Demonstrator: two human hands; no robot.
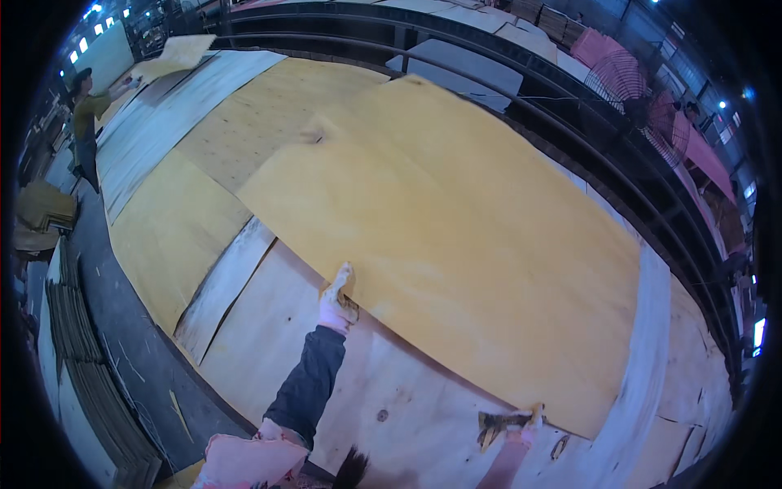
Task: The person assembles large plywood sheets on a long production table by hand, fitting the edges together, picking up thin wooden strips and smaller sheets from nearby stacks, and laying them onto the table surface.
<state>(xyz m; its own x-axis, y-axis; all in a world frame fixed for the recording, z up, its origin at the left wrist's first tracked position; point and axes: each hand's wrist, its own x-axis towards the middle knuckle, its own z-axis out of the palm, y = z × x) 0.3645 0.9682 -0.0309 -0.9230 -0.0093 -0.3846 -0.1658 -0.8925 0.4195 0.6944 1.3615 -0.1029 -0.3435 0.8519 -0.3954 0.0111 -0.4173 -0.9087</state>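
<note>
A large yellowish wood veneer sheet [456, 244] spans the middle of the view, its near edge raised a little above the pale veneer [399, 407] beneath. My left hand [338, 303], in a light, stained glove, pinches that near edge with the thumb on top. Farther right, close to the sheet's near right corner, my right hand [521, 428] grips the same edge; its glove is dark with stains. The fingers under the sheet are hidden on both hands. Another yellow veneer sheet [175, 232] lies to the left.
Whitish veneer strips [171, 106] cross the layer at the far left. There a co-worker [85, 122] holds a sheet [181, 54]. Dark metal rails [570, 102] run behind the table, with a caged fan [627, 85] beyond. Stacked veneer [94, 391] stands at the lower left.
</note>
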